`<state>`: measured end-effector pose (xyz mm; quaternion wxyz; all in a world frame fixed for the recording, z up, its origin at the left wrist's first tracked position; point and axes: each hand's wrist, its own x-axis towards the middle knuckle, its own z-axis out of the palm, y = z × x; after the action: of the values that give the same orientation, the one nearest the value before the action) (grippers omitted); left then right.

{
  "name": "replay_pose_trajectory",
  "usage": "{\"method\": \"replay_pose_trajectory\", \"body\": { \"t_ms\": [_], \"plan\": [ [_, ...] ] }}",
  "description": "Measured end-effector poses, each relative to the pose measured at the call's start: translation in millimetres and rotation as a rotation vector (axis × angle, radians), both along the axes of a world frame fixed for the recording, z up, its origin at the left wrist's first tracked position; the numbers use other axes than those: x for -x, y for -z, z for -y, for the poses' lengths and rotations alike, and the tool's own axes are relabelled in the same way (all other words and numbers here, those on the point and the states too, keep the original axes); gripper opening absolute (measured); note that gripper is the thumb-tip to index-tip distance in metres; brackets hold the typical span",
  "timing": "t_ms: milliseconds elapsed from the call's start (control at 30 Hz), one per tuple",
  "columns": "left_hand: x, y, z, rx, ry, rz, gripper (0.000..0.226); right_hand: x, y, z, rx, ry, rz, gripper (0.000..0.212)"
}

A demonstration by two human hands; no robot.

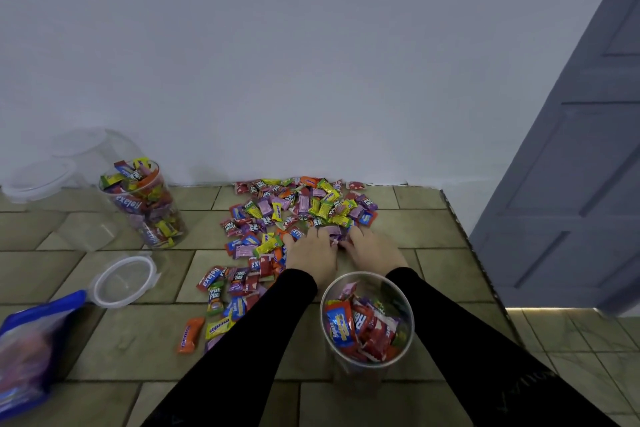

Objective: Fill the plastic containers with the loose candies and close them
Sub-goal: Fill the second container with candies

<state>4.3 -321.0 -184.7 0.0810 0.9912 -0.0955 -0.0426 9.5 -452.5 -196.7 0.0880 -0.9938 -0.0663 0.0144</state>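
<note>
Loose wrapped candies (298, 208) lie spread on the tiled floor against the wall. My left hand (311, 253) and my right hand (372, 250) reach side by side into the near edge of the pile, fingers curled around a small bunch of pink-wrapped candies (334, 234) between them. An open clear container (367, 319), partly filled with candies, stands just below my hands between my forearms. A second open container (145, 204), filled to the brim, stands at the left.
A clear lid (124, 281) lies on the floor at left, another lid (38, 180) and an empty clear container (90, 149) sit by the wall. A blue candy bag (31, 350) lies at the lower left. A grey door (571, 166) stands at right.
</note>
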Motion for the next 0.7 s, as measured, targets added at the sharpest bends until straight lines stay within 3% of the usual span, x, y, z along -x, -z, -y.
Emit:
{"method": "replay_pose_trajectory", "body": {
  "t_ms": [367,567,700],
  "plan": [
    [13.8,-11.1,-11.4,0.214,-0.045,0.128,0.031,20.4,-30.8,4.2,-0.502,0.198,0.125,0.023],
    [23.8,-28.4,-19.0,0.489,-0.065,0.192,0.032,39.9,-57.7,9.4,-0.683,0.207,0.17,0.028],
    [29.8,-53.9,-20.8,0.735,-0.102,0.253,0.03,47.6,-87.1,12.8,-0.813,0.217,0.301,0.029]
  ]
}}
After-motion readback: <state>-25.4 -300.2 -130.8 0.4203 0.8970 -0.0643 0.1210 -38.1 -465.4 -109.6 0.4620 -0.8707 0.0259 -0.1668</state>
